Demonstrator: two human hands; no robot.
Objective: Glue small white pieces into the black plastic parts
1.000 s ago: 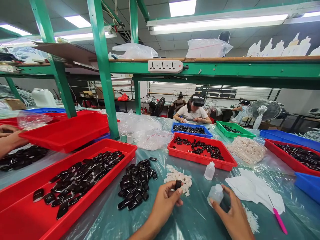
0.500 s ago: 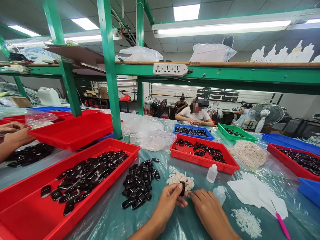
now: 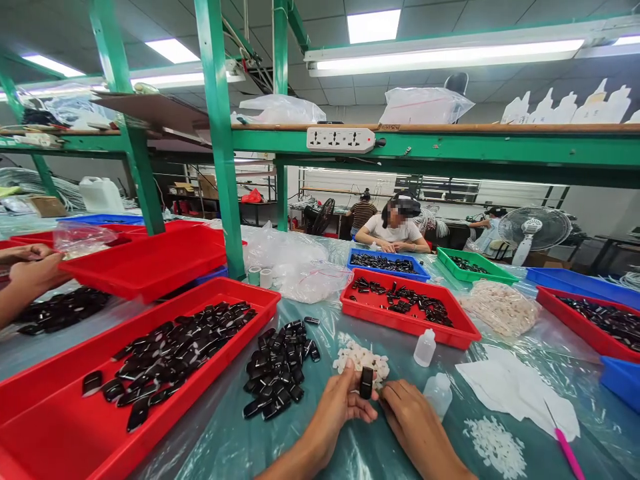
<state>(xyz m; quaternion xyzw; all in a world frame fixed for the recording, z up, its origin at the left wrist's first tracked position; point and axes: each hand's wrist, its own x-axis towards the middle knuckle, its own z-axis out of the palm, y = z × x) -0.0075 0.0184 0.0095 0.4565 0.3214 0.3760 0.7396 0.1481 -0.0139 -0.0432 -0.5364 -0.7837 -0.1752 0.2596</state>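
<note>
My left hand [image 3: 333,410] pinches a small glossy black plastic piece [image 3: 367,383], standing upright between thumb and fingers. Close on its right is my right hand [image 3: 415,420], its fingers curled together near the piece; what the fingertips hold, if anything, is hidden. Just behind both hands lies a heap of whitish small parts [image 3: 363,357]. A pile of similar black pieces [image 3: 280,367] is to the left of my left hand. Beside my right hand are a small squeeze bottle [image 3: 439,393], partly covered by the hand, and another white squeeze bottle [image 3: 425,348] standing upright.
Red trays [image 3: 265,308] [image 3: 467,331] of black pieces flank the work spot. On the right lie a white cloth [image 3: 515,383], a pink-handled pick [image 3: 567,450] and thin white bits [image 3: 495,447]. A co-worker's hands [image 3: 37,267] are at far left; another person [image 3: 393,227] sits opposite.
The black piece in my left hand has turned to show more of its face, and my left thumb has lifted. My right hand stays close beside it.
</note>
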